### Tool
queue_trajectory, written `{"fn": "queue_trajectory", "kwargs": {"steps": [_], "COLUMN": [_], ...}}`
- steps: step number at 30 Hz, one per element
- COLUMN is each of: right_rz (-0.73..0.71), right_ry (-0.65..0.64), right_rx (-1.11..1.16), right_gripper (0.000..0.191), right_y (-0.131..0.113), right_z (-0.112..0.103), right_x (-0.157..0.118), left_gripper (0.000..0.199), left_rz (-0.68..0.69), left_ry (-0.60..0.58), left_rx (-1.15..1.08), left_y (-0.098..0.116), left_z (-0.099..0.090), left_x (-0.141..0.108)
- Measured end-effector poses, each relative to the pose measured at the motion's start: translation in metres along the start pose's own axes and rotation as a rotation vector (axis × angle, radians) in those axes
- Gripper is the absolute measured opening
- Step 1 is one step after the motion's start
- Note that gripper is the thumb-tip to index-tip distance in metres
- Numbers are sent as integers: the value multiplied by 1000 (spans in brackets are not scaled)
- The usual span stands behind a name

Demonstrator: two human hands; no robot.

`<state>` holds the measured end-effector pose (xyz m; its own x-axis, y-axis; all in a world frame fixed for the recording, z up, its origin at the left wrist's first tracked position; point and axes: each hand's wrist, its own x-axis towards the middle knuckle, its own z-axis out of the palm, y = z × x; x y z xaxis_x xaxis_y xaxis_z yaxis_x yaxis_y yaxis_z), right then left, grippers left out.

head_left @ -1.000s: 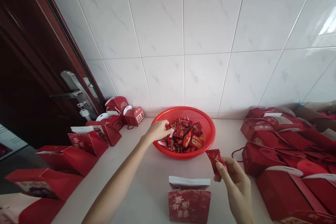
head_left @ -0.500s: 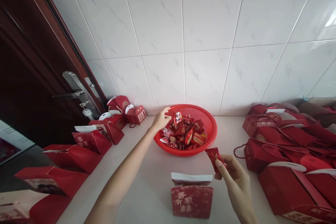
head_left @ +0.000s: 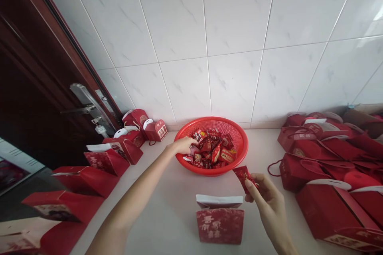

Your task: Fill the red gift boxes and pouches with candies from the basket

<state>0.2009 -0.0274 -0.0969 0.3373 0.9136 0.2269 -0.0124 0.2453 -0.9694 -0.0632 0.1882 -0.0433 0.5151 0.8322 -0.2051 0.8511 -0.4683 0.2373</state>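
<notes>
My left hand (head_left: 186,146) reaches over the left rim of a red plastic basket (head_left: 243,158), fingers apart and touching the sweets inside. A pinkish wrapped sweet (head_left: 194,150) lies by its fingertips; the thumb is partly hidden. Several red-wrapped sweets (head_left: 216,152) are heaped in the basket. Between the thumb and fingers of my right hand (head_left: 265,197) is a red-wrapped candy (head_left: 243,177), held to the right of the basket's front. Below and left of that hand stands a red paper gift box (head_left: 220,225), its top flap open with a white inside.
Red gift boxes (head_left: 86,181) line the left side of the white tabletop (head_left: 161,215). More boxes (head_left: 326,203), several with white handles, crowd the right side. Behind is a tiled wall (head_left: 233,83); a dark door (head_left: 38,67) with a handle and keys is at left.
My left hand has moved down from above the basket's rim into the sweets. A packet near its fingers has dropped onto the heap. My right hand keeps its candy almost in place.
</notes>
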Motion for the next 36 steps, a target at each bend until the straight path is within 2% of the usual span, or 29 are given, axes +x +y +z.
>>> {"fn": "queue_trajectory", "kwargs": {"steps": [5, 7, 11, 13, 17, 25, 30, 36], "right_rz": [-11, -9, -9, -14, -15, 23, 95, 147], "right_ry": [-11, -10, -16, -20, -17, -20, -39, -62], "right_rx": [-15, -17, -5, -1, 5, 30, 94, 138], "right_gripper": [33, 33, 33, 33, 32, 33, 37, 38], "right_y": [1, 1, 2, 2, -1, -4, -6, -7], "right_z": [1, 1, 1, 1, 2, 3, 4, 3], "right_x": [-1, -1, 0, 0, -1, -1, -1, -1], "left_gripper": [46, 56, 87, 90, 78, 66, 62, 43], "left_rz": [-42, -83, -140, -138, -109, -60, -51, -3], "left_ry": [-59, -40, 4, 16, 52, 233, 236, 252], "left_rx": [93, 107, 96, 78, 40, -68, -185, -351], "left_y": [7, 9, 11, 12, 15, 16, 10, 3], "left_z": [3, 3, 1, -1, -2, 1, 1, 4], "left_x": [8, 7, 3, 1, -2, -4, -3, 3]}}
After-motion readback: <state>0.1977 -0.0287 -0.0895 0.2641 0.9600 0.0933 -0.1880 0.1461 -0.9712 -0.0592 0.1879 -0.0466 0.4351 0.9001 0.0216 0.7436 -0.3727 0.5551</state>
